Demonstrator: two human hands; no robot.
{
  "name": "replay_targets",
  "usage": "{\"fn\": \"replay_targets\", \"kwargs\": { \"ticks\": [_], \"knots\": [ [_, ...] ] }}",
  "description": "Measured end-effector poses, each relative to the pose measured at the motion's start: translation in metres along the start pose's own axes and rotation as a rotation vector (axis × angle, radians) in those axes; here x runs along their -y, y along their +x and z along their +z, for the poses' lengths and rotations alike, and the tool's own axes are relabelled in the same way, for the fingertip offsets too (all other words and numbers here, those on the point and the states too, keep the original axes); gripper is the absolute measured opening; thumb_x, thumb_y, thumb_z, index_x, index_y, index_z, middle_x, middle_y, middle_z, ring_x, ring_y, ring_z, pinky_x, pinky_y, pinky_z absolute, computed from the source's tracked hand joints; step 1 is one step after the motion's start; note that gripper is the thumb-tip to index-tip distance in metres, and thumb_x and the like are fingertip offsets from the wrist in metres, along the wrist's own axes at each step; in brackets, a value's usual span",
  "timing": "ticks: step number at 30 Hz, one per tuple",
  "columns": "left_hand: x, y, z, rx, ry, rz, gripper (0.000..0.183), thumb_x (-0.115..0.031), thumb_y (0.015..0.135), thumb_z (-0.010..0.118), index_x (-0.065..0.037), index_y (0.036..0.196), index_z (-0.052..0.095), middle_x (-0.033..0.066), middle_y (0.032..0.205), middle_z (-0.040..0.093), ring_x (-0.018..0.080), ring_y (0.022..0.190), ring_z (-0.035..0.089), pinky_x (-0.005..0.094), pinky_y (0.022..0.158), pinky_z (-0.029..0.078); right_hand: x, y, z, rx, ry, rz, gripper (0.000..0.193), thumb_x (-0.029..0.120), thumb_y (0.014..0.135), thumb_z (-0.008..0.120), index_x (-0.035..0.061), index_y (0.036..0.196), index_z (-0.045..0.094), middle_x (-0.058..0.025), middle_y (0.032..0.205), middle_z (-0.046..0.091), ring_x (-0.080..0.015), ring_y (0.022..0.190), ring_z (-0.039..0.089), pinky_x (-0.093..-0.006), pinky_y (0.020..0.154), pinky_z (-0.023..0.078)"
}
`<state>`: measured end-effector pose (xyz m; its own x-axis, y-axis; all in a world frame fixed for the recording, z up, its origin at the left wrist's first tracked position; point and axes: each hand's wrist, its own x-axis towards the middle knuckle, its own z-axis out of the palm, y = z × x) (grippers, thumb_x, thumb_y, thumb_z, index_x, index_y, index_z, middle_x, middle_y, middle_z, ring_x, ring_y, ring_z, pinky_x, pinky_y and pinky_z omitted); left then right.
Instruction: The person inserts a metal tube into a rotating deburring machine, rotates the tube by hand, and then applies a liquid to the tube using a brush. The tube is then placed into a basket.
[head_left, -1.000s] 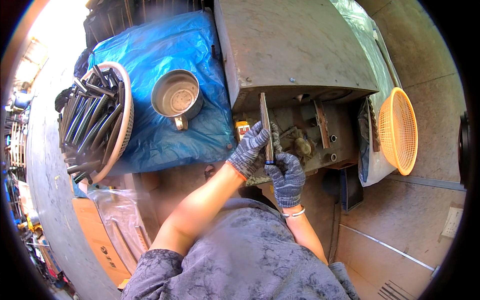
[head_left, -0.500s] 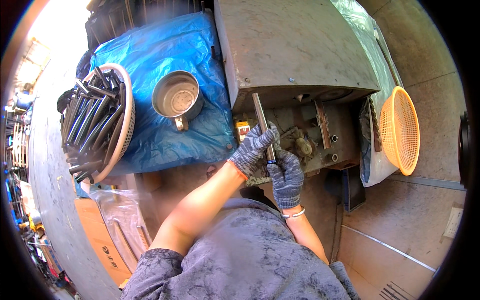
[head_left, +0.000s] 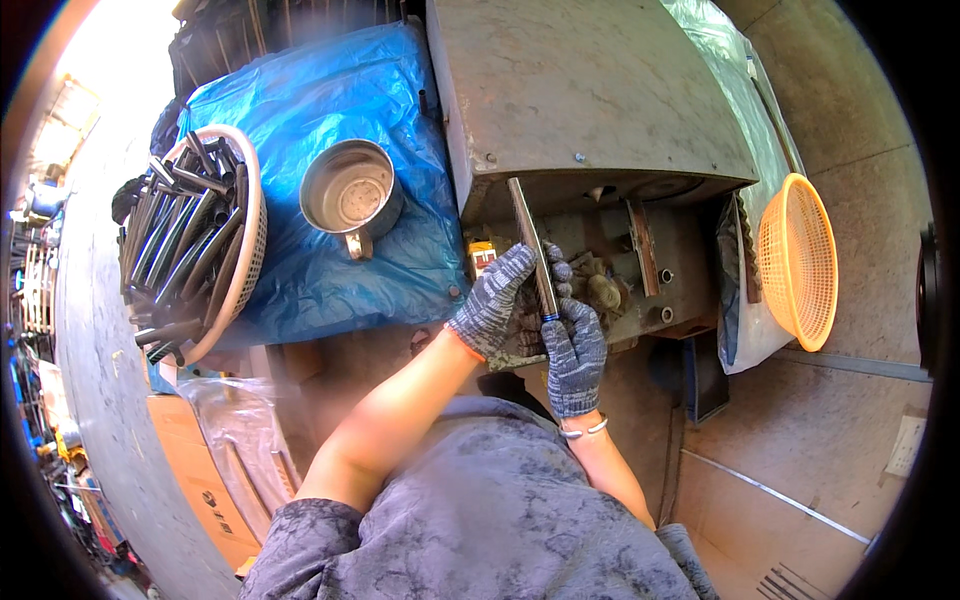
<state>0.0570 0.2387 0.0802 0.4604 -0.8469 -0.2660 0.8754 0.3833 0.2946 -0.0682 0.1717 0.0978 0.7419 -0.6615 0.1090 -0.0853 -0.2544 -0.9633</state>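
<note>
A slim, shiny metal tube (head_left: 530, 236) is held out in front of me, tilted with its far end up and to the left. Its near end has a blue edge. My left hand (head_left: 493, 300), in a grey knitted glove, holds it around the middle, thumb on the left and fingertips showing past its right side. Lower down, my gloved right hand (head_left: 576, 362) closes on the near end. Beyond the tube stands a grey metal machine housing (head_left: 590, 90), with a rusty upright metal strip (head_left: 643, 248) and crumpled cloth (head_left: 600, 287) beneath it.
On the left, a pale basket (head_left: 252, 260) is heaped with dark tubes (head_left: 180, 240). A metal mug (head_left: 350, 190) stands on blue plastic sheeting (head_left: 290, 100). An orange basket (head_left: 797, 262) is at the right. A small yellow box (head_left: 481, 252) lies beside the machine. Cardboard (head_left: 200, 470) leans lower left.
My left hand has shifted its hold: its fingertips now show on the right side of the tube. The tube has moved slightly, and my right hand stays at the near end.
</note>
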Motion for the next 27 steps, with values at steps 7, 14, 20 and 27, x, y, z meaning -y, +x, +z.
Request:
{"fn": "replay_targets", "kwargs": {
  "ticks": [7,14,20,27],
  "knots": [
    [0.001,-0.003,-0.001,-0.018,0.006,0.016,0.04,-0.035,0.088,0.065,-0.005,0.114,0.057,0.0092,0.099,0.065,0.0211,0.087,0.065,0.0354,0.079,0.054,-0.007,-0.002,-0.002,0.062,0.147,0.086,0.029,0.004,0.086,0.065,-0.0017,0.113,0.057,-0.0099,0.114,0.061,-0.0162,0.102,0.058,-0.0296,0.089,0.047],
    [0.004,-0.004,0.0,-0.033,-0.038,0.008,0.036,-0.033,0.087,0.068,-0.006,0.11,0.059,0.0073,0.095,0.065,0.0192,0.084,0.064,0.0337,0.075,0.055,-0.005,-0.003,-0.001,0.051,0.04,0.016,0.028,0.005,0.085,0.068,-0.0015,0.11,0.058,-0.0098,0.108,0.063,-0.0153,0.097,0.06,-0.0286,0.086,0.048],
    [0.004,-0.004,-0.002,-0.017,0.072,0.055,0.035,-0.033,0.086,0.069,-0.008,0.107,0.06,0.0053,0.092,0.064,0.0169,0.083,0.063,0.031,0.073,0.053,0.002,-0.004,0.002,0.038,-0.065,0.023,0.025,0.012,0.083,0.071,-0.0008,0.103,0.06,-0.0045,0.092,0.062,-0.0119,0.082,0.056,-0.0271,0.076,0.047],
    [0.007,-0.004,-0.004,-0.019,0.098,0.087,0.029,-0.031,0.085,0.07,-0.011,0.102,0.058,0.0022,0.088,0.062,0.0151,0.081,0.061,0.0295,0.071,0.052,0.004,-0.004,0.002,0.055,-0.078,-0.011,0.028,0.012,0.084,0.07,-0.0019,0.107,0.062,-0.0072,0.095,0.065,-0.0148,0.087,0.059,-0.0292,0.08,0.048]
  ]
}}
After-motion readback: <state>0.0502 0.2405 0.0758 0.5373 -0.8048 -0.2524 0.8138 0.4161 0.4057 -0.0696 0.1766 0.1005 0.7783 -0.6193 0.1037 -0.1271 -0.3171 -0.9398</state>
